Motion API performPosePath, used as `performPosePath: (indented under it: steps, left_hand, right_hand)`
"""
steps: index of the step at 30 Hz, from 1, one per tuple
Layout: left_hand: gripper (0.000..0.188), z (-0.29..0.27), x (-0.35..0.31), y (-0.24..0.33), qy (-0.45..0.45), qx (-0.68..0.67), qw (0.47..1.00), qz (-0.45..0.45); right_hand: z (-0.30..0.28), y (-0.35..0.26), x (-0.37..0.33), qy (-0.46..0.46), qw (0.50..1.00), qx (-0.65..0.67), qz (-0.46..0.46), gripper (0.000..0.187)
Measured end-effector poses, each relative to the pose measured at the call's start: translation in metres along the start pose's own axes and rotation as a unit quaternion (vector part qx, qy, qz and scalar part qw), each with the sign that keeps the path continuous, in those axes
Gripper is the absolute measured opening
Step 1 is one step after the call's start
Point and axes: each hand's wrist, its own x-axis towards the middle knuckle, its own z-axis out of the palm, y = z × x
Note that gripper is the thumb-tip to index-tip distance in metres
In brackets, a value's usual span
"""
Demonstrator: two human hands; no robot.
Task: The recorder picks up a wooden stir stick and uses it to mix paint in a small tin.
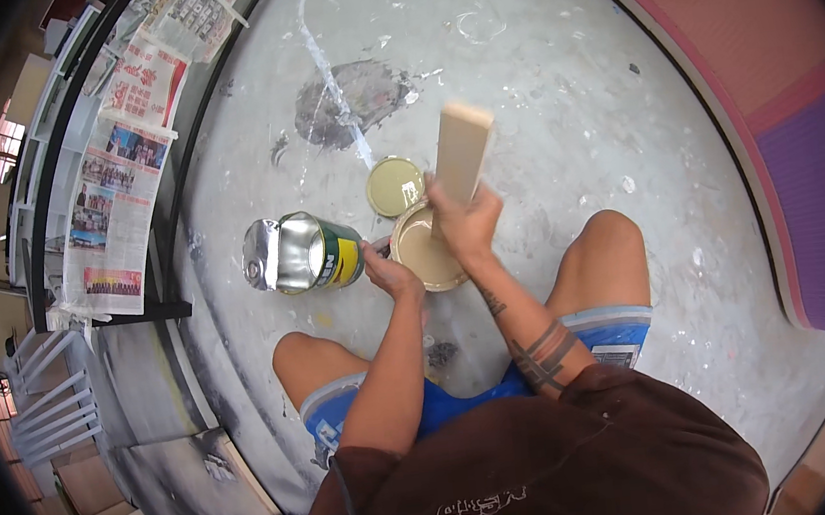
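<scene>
A round bucket (429,274) of beige paint stands on the floor between my knees. My right hand (467,220) is wrapped around a flat wooden stick (464,146), held tilted with its lower end over or in the paint; the exact contact is hidden by the hand. On the bucket's left side, my left hand (394,271) grips its wall, with some fingertips out of sight. Left of that hand is an opened metal can (337,255) with a green and yellow label, its shiny inside showing. The can's cut lid (257,257) is bent outward.
A round pale-yellow lid (395,187) lies just beyond the bucket. The grey floor (560,131) has paint spots and a dark stain. At left, newspaper sheets (116,208) cover a black-edged frame. Pink and purple panels (815,165) curve along the right.
</scene>
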Motion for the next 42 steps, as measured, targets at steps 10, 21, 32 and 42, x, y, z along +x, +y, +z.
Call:
performPosePath:
  steps: [10,21,32,42]
  left_hand:
    - [0.059,-0.009,0.006,0.002,-0.002,-0.032,0.999,-0.004]
    - [0.062,-0.018,0.016,0.0,0.011,0.006,0.999,0.031]
    - [0.059,-0.007,0.002,0.013,0.02,0.0,1.0,0.022]
    - [0.059,-0.018,0.008,0.01,0.003,0.008,1.0,0.022]
  right_hand:
    - [0.009,-0.011,0.001,0.032,0.999,0.033,0.016,0.028]
    - [0.011,-0.038,-0.005,-0.009,0.999,-0.02,-0.023,0.027]
    - [0.001,-0.054,0.006,-0.033,0.995,-0.022,0.096,0.037]
    - [0.004,-0.046,0.002,-0.038,0.995,-0.011,0.09,0.032]
